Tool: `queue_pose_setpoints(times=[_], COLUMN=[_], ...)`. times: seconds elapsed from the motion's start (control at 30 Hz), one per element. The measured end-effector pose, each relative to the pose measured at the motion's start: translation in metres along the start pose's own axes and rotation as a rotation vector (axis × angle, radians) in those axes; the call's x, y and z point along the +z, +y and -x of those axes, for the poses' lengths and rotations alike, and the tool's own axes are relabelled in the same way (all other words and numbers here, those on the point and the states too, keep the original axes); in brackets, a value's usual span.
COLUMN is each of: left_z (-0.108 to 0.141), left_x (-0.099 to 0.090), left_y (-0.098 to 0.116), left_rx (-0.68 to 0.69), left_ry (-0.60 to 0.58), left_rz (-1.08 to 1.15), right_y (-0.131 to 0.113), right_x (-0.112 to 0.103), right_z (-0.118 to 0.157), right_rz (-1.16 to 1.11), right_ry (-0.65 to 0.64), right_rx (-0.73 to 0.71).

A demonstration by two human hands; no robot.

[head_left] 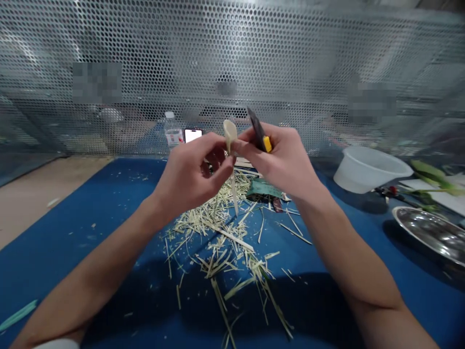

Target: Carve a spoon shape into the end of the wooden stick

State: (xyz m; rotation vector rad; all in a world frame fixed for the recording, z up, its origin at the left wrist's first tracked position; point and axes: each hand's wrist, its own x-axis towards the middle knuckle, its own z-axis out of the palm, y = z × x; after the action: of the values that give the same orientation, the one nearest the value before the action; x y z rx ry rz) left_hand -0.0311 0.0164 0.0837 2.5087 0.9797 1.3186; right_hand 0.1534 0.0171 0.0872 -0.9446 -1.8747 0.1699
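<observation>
My left hand (198, 169) pinches a pale, spoon-shaped piece (229, 130) between thumb and fingertips. Its rounded, hollowed end points up, and a thin pale stem runs down below my fingers. In my right hand (281, 152) is a utility knife (257, 128) with a dark body and a yellow part, its tip pointing up and away. The right fingertips also touch the pale piece from the side. Beneath both hands, a heap of pale green and straw-coloured shavings (203, 220) covers the blue mat (138, 203).
Behind the heap lies a green packet (263, 189). A water bottle (172, 130) and a lit phone (193, 135) stand by the perforated metal screen (163, 58). To the right are a white plastic tub (368, 169), a shiny metal dish (436, 232) and green leaves (432, 172).
</observation>
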Motion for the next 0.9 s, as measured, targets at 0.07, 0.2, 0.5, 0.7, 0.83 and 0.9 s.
queue_pose_setpoints(times=[0.07, 0.2, 0.5, 0.7, 0.83, 0.9], left_z=[0.001, 0.003, 0.004, 0.003, 0.003, 0.003], left_x=[0.002, 0.006, 0.023, 0.021, 0.02, 0.019], left_y=[-0.002, -0.005, -0.017, -0.018, -0.016, -0.015], left_rx=[-0.021, -0.041, 0.011, -0.017, -0.054, -0.058], left_ry=[-0.035, 0.008, 0.151, 0.133, 0.112, 0.109], left_rz=[0.089, 0.183, 0.334, 0.344, 0.354, 0.345], right_y=[0.005, 0.012, 0.019, 0.019, 0.016, 0.016], right_x=[0.002, 0.007, 0.019, 0.015, 0.012, 0.01], right_z=[-0.001, -0.002, -0.001, -0.003, -0.003, -0.004], right_rz=[-0.052, -0.203, -0.64, -0.667, -0.744, -0.747], right_ry=[0.009, -0.001, -0.003, 0.0, 0.01, 0.015], right_rx=[0.034, 0.091, 0.252, 0.293, 0.284, 0.277])
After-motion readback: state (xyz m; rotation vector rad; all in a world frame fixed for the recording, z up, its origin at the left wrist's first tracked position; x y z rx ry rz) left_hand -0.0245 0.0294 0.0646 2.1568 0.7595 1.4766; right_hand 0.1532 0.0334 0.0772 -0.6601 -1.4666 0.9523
